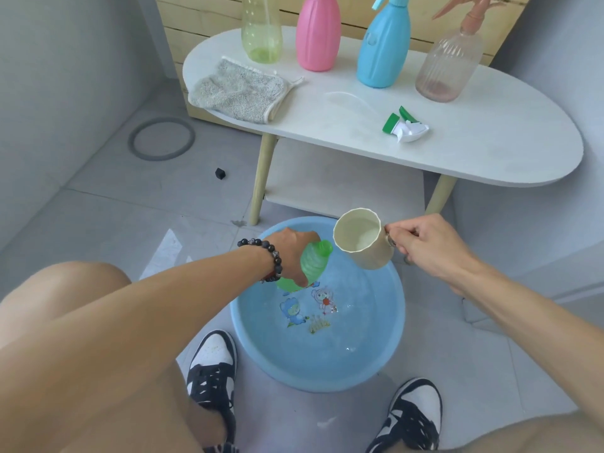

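Wrapped left-hand fingers (302,279) round the uncapped green bottle (313,261) over the basin's (255,348) far rim; pinched the water-filled cup (362,243) by right-hand fingers (397,232); apparently poured nothing yet.

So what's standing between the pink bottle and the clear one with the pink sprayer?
The blue spray bottle stands between them on the white table, as the head view shows.

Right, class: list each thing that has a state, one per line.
Green bottle: uncapped, tilted, gripped by left hand.
Cup: tilted, water inside, held by right hand.
Basin: holds water.
Spray head: detached, lying on table.
Cloth: crumpled.
Blue bottle: upright, sprayer on.
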The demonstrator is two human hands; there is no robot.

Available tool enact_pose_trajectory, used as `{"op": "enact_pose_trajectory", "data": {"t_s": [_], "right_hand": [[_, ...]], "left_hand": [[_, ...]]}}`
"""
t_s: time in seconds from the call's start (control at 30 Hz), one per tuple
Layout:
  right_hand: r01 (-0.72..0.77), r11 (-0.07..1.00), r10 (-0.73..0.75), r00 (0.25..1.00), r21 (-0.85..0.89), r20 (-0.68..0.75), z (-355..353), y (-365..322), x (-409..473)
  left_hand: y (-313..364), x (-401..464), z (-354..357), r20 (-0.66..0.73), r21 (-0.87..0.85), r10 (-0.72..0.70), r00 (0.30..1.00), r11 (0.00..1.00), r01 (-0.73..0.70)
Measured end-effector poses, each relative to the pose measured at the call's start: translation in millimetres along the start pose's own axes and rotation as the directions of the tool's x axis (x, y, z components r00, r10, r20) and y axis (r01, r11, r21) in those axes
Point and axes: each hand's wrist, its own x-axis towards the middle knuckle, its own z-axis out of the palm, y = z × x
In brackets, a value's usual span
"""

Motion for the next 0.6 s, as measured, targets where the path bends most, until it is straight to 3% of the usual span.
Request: {"op": "enact_pose_trajectory", "data": {"t_s": [0.6], "right_hand": [[0.064, 0.956, -0.108, 0.984, -0.285, -0.139, 3.4, 0.0, -1.3]], "left_hand": [[5.4, 8.8, -1.0, -0.003, 0.0, 0.002, 1.0, 1.0, -0.002]]}}
